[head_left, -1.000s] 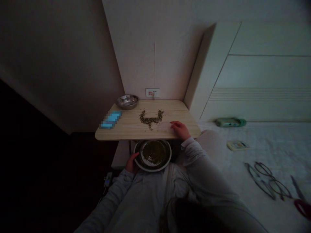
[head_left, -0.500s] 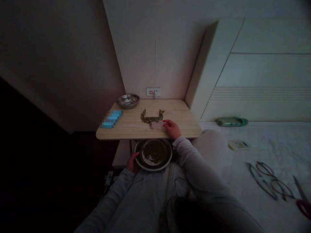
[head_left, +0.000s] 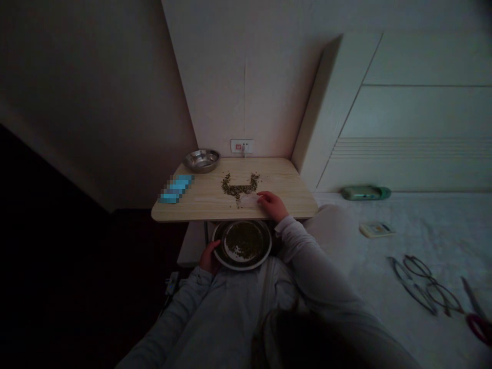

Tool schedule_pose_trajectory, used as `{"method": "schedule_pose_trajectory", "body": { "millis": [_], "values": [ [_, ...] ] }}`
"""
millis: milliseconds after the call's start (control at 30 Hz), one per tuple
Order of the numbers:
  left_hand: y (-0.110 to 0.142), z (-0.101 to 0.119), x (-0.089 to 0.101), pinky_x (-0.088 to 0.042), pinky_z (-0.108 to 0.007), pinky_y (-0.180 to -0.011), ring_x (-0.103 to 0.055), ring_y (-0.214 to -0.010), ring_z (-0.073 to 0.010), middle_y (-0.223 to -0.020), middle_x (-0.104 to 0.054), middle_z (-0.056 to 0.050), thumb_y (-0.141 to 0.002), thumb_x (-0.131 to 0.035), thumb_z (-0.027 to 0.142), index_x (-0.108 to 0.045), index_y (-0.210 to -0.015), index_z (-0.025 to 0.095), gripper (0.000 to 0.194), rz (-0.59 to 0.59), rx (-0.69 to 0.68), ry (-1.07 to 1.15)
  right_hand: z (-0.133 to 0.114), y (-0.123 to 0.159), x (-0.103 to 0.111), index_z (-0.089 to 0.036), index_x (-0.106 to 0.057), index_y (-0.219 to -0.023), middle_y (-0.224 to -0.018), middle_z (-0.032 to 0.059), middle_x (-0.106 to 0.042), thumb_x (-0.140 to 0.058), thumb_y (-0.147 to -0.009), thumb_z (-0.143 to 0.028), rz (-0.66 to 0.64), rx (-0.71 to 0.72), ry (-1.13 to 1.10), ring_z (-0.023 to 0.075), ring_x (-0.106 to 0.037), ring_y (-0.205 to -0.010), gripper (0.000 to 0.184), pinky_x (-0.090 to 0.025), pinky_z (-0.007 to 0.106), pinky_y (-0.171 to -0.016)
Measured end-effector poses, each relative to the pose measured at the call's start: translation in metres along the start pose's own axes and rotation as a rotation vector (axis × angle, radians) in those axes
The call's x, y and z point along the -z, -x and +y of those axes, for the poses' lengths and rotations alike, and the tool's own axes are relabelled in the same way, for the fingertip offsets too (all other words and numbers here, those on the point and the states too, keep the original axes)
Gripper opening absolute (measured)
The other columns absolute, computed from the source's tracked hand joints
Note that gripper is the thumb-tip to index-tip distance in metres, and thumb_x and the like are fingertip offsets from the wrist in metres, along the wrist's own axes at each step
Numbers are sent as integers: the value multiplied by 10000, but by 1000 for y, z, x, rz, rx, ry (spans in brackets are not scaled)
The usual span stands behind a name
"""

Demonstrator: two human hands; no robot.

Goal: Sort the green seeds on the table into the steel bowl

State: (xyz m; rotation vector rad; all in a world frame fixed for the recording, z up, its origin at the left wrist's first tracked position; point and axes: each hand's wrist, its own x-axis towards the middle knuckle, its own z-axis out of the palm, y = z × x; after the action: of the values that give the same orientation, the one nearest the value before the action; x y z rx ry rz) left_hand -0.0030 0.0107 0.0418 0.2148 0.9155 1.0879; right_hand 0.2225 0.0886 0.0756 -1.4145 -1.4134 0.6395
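Observation:
Small dark-green grains (head_left: pixel 236 189), which look like beans or seeds, lie in a U-shaped band on the light wooden table (head_left: pixel 200 202). My right hand (head_left: pixel 273 205) rests at the table's front right, its fingers closed on a thin, pale, card-like piece (head_left: pixel 249 200) touching the tabletop beside the grains. Below the front edge, my left hand (head_left: pixel 210 256) grips the left rim of a metal basin (head_left: pixel 265 256) on my lap. More of the same grains (head_left: pixel 246 241) cover much of its bottom. My left fingers are partly hidden beneath the rim.
An empty steel bowl (head_left: pixel 202 161) stands at the table's back left, behind a blurred blue object (head_left: pixel 177 189). A wall socket (head_left: pixel 242 146) holds a plug. On the bed to the right lie a green bottle (head_left: pixel 365 192), a pale packet (head_left: pixel 376 229), eyeglasses (head_left: pixel 434 284) and scissors (head_left: pixel 478 325).
The pale piece has shifted slightly toward the table's front and left, with my right hand moving a little. My left hand and the basin stay in place.

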Motion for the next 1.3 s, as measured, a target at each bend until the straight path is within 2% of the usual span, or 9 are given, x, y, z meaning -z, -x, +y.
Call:
{"method": "schedule_pose_trajectory", "body": {
  "millis": [100, 233, 400, 700, 1000, 1300],
  "values": [
    [4, 1, -4, -495, -292, -688, -642, -630, -194, -562, -661, -43, -696, -520, 134, -645, -604, 132, 156, 75, 35, -36, 0, 0, 1, -182, -602, -883, -673, -9, -603, -478, -684, -214, -16, -7, -32, 123, -543, -654, 237, -432, 285, -707],
    [8, 2, -8, -488, -302, -712, -645, -666, -207, -570, -663, -55, -694, -518, 137, -643, -598, 123, 158, 101, 28, -47, -1, 0, 1, -180, -599, -879, -665, -12, -602, -475, -682, -219, -17, -9, -45, 121, -542, -656, 236, -430, 283, -710],
    [7, 2, -6, -481, -302, -739, -646, -729, -219, -553, -657, -54, -695, -518, 149, -650, -626, 130, 150, 63, 43, -43, -2, 1, 1, -186, -596, -880, -673, -19, -606, -478, -684, -225, -21, -8, -67, 115, -545, -656, 232, -432, 275, -704],
    [5, 1, -4, -481, -314, -754, -645, -721, -216, -522, -644, -44, -705, -498, 140, -640, -625, 138, 163, 72, 27, -60, -2, 2, 2, -186, -607, -897, -668, -16, -618, -486, -701, -227, -24, 0, -56, 115, -549, -657, 234, -433, 281, -727],
    [-3, -1, 3, -473, -325, -782, -635, -820, -244, -595, -671, -58, -668, -550, 159, -657, -674, 138, 109, 17, 40, -20, -5, 2, 3, -173, -607, -877, -655, -17, -609, -477, -678, -218, -26, -26, -84, 112, -545, -651, 242, -428, 272, -711],
    [1, 0, 1, -482, -306, -769, -645, -775, -225, -615, -680, -64, -682, -541, 152, -657, -682, 119, 120, 23, 29, -29, -7, 4, 3, -183, -607, -863, -653, -18, -603, -472, -675, -210, 1, -30, -32, 117, -532, -640, 233, -421, 282, -707]
  ]
}}
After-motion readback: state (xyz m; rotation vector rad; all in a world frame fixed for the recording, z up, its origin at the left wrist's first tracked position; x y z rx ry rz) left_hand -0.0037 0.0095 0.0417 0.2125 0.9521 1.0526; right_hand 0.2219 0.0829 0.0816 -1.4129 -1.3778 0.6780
